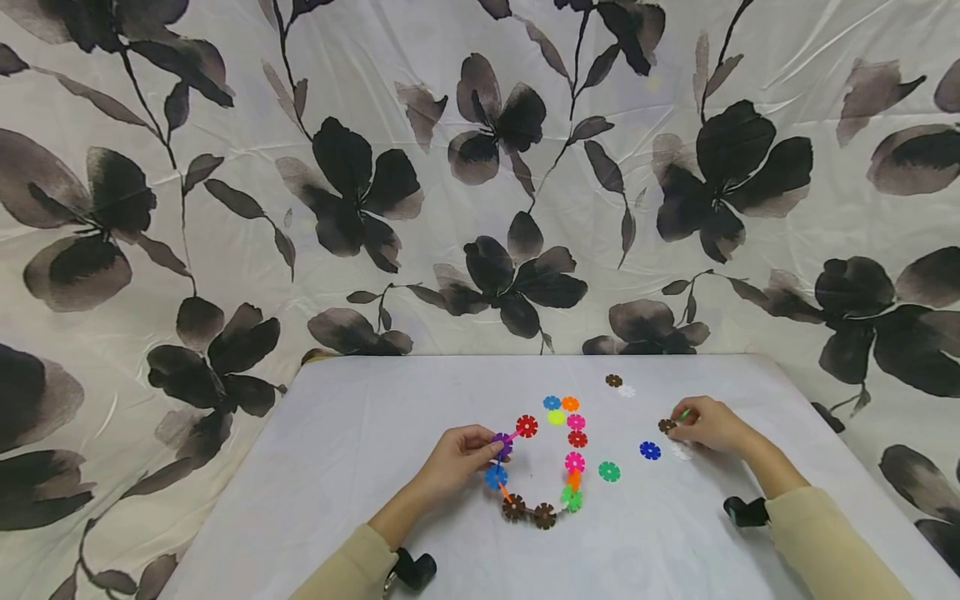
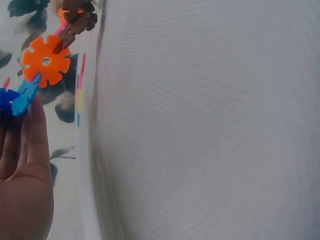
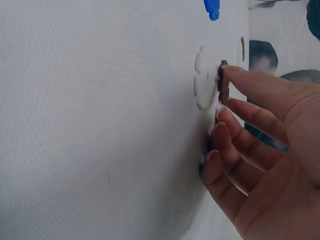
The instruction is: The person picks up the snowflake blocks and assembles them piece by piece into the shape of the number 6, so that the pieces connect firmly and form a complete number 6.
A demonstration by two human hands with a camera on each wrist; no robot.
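Observation:
My left hand pinches a purple notched disc at the left side of a chain of joined discs. That chain runs through a red disc, a blue one and brown ones to a green one. In the left wrist view, fingers touch the blue discs beside an orange disc. On the right, my right hand pinches a brown disc between thumb and finger, next to a white disc on the table.
Loose discs lie between the hands: green and dark blue. Farther back are a brown disc and a white one. Blue, orange and yellow discs sit behind the chain. A floral cloth hangs behind the table.

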